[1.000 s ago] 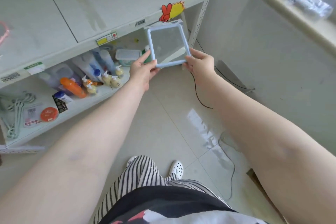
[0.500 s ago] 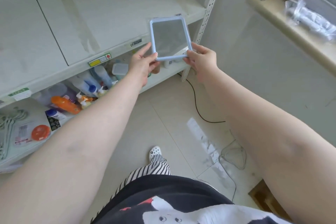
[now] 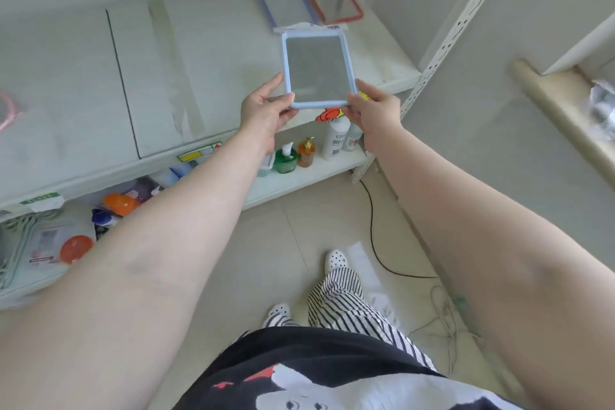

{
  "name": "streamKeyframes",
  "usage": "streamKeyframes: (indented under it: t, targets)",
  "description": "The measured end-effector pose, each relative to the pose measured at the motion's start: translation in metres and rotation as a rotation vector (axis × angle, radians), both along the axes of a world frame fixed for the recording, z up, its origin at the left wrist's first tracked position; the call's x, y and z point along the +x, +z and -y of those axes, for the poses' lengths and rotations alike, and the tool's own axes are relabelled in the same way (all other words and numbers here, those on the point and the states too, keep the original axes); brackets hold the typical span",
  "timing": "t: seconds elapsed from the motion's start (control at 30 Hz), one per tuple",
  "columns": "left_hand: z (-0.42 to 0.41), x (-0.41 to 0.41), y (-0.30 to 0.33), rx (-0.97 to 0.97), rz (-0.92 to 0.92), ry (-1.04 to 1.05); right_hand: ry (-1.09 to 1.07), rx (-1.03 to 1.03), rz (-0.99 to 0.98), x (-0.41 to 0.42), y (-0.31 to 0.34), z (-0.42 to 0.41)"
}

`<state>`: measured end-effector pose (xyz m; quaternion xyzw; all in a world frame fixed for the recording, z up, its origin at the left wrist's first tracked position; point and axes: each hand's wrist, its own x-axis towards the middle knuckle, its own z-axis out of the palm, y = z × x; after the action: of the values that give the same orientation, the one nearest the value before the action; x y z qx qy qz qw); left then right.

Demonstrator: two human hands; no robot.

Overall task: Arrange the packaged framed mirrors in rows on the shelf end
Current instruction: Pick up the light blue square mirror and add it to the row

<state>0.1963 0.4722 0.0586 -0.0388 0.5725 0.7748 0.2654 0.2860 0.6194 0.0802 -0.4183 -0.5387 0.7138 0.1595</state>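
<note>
Both hands, left hand (image 3: 263, 110) and right hand (image 3: 377, 110), pinch the near corners of a light-blue mirror (image 3: 317, 70) with curled fingers, over the shelf (image 3: 206, 53). At 12 o'clock lie a blue-framed mirror (image 3: 286, 7) and a red-framed mirror (image 3: 332, 0).

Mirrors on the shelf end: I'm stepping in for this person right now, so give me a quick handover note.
Left hand: pinches the light blue mirror at its near left corner.
Right hand: pinches its near right corner.
The mirror hangs over the right end of the upper shelf, not set down.
Done: a purple-blue mirror and a red mirror lie side by side at the back.
Left: lay this one in front of them to start the next row; no other spare mirrors are in sight.
</note>
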Motion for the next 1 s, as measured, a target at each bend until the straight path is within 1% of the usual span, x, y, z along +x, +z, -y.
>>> streamKeyframes:
  t: [0.1,0.2,0.33,0.53,0.7,1.0]
  targets:
    - [-0.013,-0.025,-0.001,0.000,-0.004,0.073,0.065,0.011,0.015,-0.036,-0.001,-0.019]
    - [-0.029,-0.051,-0.001,0.001,0.008,0.167,0.130,-0.009,-0.022,-0.075,-0.002,-0.040]
    - [-0.042,-0.080,0.001,-0.006,0.005,0.273,0.244,0.047,-0.001,-0.127,-0.003,-0.062]
    - [-0.040,-0.120,-0.003,-0.063,0.028,0.373,0.352,0.031,-0.011,-0.183,-0.010,-0.056]
    - [-0.029,-0.162,-0.009,-0.112,0.022,0.373,0.383,0.001,-0.015,-0.230,-0.018,-0.045]
    - [-0.020,-0.241,-0.020,-0.222,-0.059,0.289,0.388,-0.046,-0.015,-0.305,-0.032,-0.040]
